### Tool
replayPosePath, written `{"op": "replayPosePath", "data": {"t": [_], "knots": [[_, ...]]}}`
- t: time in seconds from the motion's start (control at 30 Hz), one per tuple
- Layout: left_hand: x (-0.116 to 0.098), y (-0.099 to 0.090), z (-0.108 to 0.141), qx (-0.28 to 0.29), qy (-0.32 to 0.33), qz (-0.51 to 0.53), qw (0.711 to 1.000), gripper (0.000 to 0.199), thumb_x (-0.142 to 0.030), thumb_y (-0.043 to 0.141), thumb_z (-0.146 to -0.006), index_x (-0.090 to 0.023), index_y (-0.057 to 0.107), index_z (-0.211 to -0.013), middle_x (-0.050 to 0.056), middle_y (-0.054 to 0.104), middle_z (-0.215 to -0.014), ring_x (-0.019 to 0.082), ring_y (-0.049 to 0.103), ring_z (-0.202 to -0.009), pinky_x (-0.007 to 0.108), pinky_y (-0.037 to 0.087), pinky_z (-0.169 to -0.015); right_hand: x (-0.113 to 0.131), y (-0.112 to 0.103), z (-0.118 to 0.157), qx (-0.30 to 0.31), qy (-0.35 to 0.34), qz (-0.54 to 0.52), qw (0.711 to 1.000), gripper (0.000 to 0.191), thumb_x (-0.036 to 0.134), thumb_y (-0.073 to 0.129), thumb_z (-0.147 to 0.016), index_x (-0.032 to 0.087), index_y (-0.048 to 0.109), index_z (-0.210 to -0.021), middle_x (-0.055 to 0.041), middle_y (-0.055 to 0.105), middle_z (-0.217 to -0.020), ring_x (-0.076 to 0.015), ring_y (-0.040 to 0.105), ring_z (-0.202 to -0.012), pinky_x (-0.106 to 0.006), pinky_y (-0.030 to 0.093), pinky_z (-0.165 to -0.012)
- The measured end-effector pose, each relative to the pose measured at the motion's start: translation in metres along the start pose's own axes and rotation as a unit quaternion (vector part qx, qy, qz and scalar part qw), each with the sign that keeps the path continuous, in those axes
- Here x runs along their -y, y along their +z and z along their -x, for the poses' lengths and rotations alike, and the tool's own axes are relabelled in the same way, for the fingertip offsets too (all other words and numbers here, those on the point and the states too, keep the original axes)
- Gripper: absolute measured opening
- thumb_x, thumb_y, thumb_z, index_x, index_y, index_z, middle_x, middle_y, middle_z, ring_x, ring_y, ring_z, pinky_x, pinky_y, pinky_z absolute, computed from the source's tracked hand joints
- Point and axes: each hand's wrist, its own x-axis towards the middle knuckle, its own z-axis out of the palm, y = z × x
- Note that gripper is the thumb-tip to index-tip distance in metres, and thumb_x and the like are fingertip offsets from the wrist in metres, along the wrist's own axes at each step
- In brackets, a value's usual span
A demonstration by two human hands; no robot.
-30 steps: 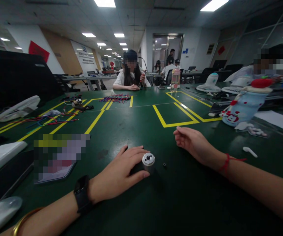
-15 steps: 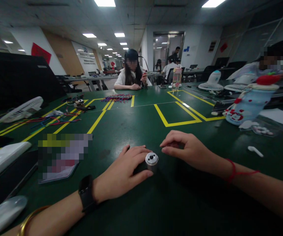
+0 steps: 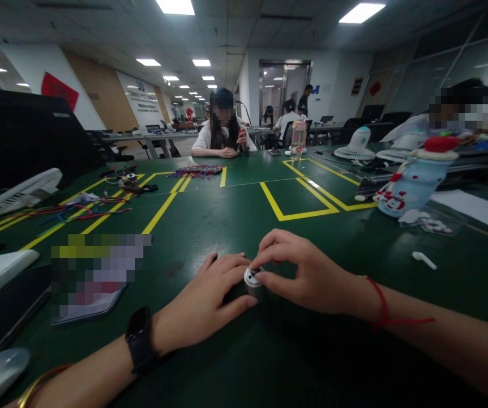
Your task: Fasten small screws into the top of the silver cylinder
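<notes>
A small silver metal cylinder [image 3: 253, 288] stands upright on the green table [image 3: 210, 218]. My left hand [image 3: 210, 297] lies beside it with its thumb and forefinger closed around the cylinder's sides. From the right, my right hand [image 3: 299, 269] reaches over its top, thumb and forefinger pinched at the small dark centre of the silver cap. The fingertips cover part of the cap, so whatever is between them is too small to make out.
On the left lie a pixelated packet [image 3: 95, 283], loose wires [image 3: 95, 207] and a white fan [image 3: 27, 191]. A blue bottle [image 3: 414, 184] and a white earbud [image 3: 424, 260] are at the right. Across the table sits a person [image 3: 222, 130].
My right hand has moved left onto the cylinder's top and its fingers have closed there. My left hand stays around the cylinder. The view has shifted slightly.
</notes>
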Motion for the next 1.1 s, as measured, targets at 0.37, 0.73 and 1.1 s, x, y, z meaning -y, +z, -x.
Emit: {"op": "replayPosePath", "data": {"t": [0.37,0.73,1.1], "knots": [[0.006,0.001,0.001,0.009,-0.001,0.007,1.000,0.045,-0.043,0.048,-0.095,-0.040,0.035,-0.138,-0.002,0.044,-0.143,0.026,0.033,-0.135,0.061,0.011,-0.112,-0.091,-0.031,0.012,-0.229,0.270,-0.211,0.911,0.029,0.038,0.051,-0.085,0.013,0.065,-0.084,-0.0017,0.056,-0.069,-0.0105,0.049,-0.055,-0.025,0.035,-0.050],[0.006,0.004,0.001,0.007,0.005,-0.006,1.000,0.045,-0.043,0.046,-0.096,-0.039,0.033,-0.138,0.001,0.041,-0.145,0.026,0.035,-0.134,0.061,0.009,-0.111,-0.019,-0.006,0.002,-0.040,0.096,-0.025,0.994,0.013,0.031,0.067,-0.080,0.020,0.071,-0.085,-0.0025,0.065,-0.091,-0.0162,0.058,-0.087,-0.030,0.043,-0.079],[0.005,0.002,0.001,-0.005,0.006,0.002,1.000,0.042,-0.042,0.050,-0.094,-0.036,0.042,-0.135,0.002,0.046,-0.141,0.028,0.039,-0.131,0.061,0.012,-0.111,-0.020,-0.019,0.006,0.014,0.049,-0.021,0.998,0.012,0.031,0.070,-0.079,0.022,0.072,-0.086,-0.0029,0.060,-0.097,-0.0173,0.056,-0.095,-0.034,0.042,-0.089]]}}
